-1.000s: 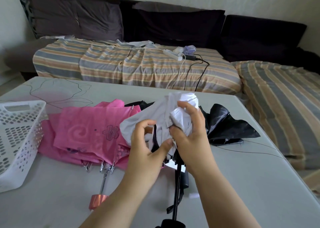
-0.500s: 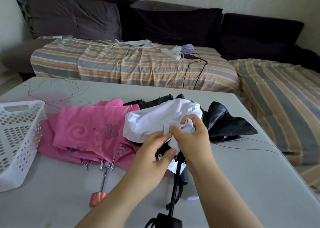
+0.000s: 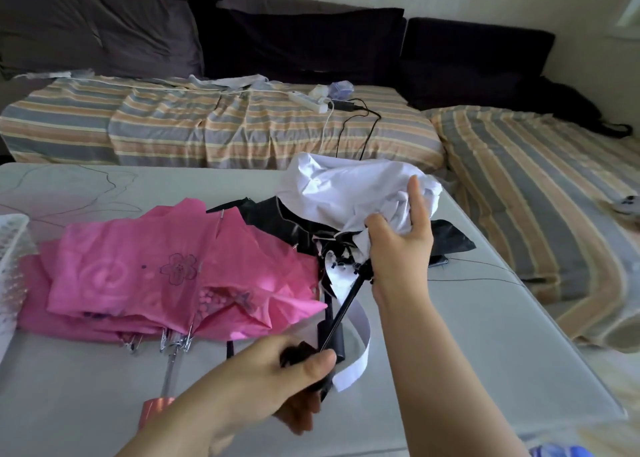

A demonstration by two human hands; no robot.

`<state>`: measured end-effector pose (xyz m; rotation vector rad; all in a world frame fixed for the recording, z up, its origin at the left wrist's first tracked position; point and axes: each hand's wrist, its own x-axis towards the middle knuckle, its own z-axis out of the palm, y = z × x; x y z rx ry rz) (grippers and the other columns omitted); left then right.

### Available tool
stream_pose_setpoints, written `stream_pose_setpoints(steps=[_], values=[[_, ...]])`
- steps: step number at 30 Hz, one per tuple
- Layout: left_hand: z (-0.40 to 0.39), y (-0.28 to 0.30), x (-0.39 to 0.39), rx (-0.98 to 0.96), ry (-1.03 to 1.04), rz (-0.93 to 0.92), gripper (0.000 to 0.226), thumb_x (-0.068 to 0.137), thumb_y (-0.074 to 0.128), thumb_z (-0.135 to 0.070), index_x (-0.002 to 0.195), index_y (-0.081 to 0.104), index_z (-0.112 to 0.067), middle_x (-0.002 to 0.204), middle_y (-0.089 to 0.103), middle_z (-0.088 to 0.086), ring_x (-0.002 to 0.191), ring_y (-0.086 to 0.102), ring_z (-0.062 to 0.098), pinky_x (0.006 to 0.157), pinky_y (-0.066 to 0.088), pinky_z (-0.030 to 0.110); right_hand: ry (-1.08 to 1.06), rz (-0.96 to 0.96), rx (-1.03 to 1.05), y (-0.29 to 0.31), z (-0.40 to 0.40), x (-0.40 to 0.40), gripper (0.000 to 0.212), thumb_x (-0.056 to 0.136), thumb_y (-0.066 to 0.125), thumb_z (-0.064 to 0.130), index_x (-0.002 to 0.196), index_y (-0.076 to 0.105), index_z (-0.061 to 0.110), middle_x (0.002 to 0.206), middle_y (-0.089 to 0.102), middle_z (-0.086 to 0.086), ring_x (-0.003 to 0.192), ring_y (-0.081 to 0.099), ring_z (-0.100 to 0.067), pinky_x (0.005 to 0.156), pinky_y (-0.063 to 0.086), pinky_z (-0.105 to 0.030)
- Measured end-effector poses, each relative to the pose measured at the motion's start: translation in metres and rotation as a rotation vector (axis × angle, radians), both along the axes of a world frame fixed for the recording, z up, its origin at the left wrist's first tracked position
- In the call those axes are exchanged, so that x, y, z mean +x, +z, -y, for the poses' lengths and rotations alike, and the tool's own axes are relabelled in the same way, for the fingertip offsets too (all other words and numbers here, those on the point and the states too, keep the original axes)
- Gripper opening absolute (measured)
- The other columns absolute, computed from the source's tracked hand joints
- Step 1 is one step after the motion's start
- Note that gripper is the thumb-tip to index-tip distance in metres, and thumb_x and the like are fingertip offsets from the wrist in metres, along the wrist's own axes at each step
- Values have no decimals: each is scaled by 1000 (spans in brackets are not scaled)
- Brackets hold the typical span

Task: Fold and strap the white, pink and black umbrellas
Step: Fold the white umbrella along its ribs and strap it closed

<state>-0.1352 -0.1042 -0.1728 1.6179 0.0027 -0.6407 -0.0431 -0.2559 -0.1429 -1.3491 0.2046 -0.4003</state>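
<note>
You held the white umbrella (image 3: pixel 349 193) up over the table (image 3: pixel 467 335).
Your left hand (image 3: pixel 277 370) gripped its black handle (image 3: pixel 298 352) — your right hand (image 3: pixel 398 245) bunched its cloth — beside the pink umbrella (image 3: pixel 156 266).

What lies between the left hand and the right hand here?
In the head view, the white umbrella's thin black shaft spans from the left hand at its handle to the right hand gripping the white canopy.

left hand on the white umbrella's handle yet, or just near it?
Touching. The head view shows the left hand with fingers and thumb curled round the black handle of the white umbrella.
</note>
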Motion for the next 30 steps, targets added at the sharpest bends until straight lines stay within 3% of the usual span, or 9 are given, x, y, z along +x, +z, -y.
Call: stream_pose_setpoints(steps=[3, 5, 9, 13, 15, 17, 21, 25, 30], values=[[6, -2, 2, 77, 46, 157, 46, 70, 71, -51, 74, 55, -9, 52, 59, -1, 45, 51, 12, 47, 41, 19, 20, -9, 10, 0, 0, 2, 82, 83, 53, -3, 142, 34, 51, 132, 48, 28, 46, 39, -8, 47, 40, -20], [11, -5, 2, 108, 101, 195, 41, 75, 74, -47, 87, 55, -13, 54, 60, -1, 48, 52, 13, 49, 44, 21, 27, -3, -10, 1, 1, 3, 83, 82, 55, 0, 140, 32, 54, 144, 43, 13, 47, 44, -5, 48, 43, -19], [16, -14, 5, 155, 232, 230, 47, 79, 73, -26, 113, 41, -35, 66, 68, -2, 59, 62, 15, 69, 52, 34, 45, 35, 67, 2, 3, 1, 80, 83, 57, 0, 134, 35, 58, 139, 39, 25, 65, 58, -8, 64, 52, -27], [16, -11, 11, 191, 288, 309, 99, 76, 76, -21, 143, 8, -50, 100, 59, -28, 76, 61, -7, 64, 46, 9, 79, 42, 142, -5, -2, -2, 78, 85, 57, 0, 129, 37, 61, 114, 45, 35, 73, 57, -12, 72, 52, -34], [14, -12, 14, 179, 274, 319, 109, 75, 75, -14, 144, 0, -52, 121, 55, -22, 70, 60, -8, 54, 45, 7, 104, 62, 136, -7, -7, -4, 77, 85, 59, 2, 127, 38, 62, 121, 44, 33, 82, 64, -12, 82, 54, -36], [11, -16, 18, 135, 250, 310, 110, 71, 73, -11, 134, 1, -65, 127, 55, -6, 77, 62, -10, 56, 43, 5, 130, 75, 116, -9, -13, -4, 76, 82, 62, 5, 124, 39, 65, 134, 39, 30, 102, 66, -11, 93, 54, -44], [9, -22, 23, 71, 276, 282, 103, 65, 69, -7, 127, 10, -65, 114, 55, -23, 105, 51, -14, 71, 38, 3, 174, 65, 86, -12, -22, -7, 74, 72, 65, 16, 113, 42, 73, 142, 33, 29, 126, 53, -18, 99, 49, -49], [7, -25, 24, 34, 303, 302, 107, 52, 61, -17, 148, 18, -39, 130, 39, -31, 126, 38, -6, 91, 30, 10, 180, 92, 98, -12, -23, -10, 75, 82, 64, 6, 123, 40, 65, 139, 34, 29, 118, 58, -10, 97, 52, -46], [7, -21, 21, -85, 338, 317, 80, 67, 62, 12, 124, 43, -40, 139, 43, -15, 131, 37, 0, 76, 39, -2, 175, 91, 32, -10, -24, -12, 75, 86, 62, 6, 132, 35, 59, 128, 35, 37, 102, 59, 11, 95, 53, -36]])
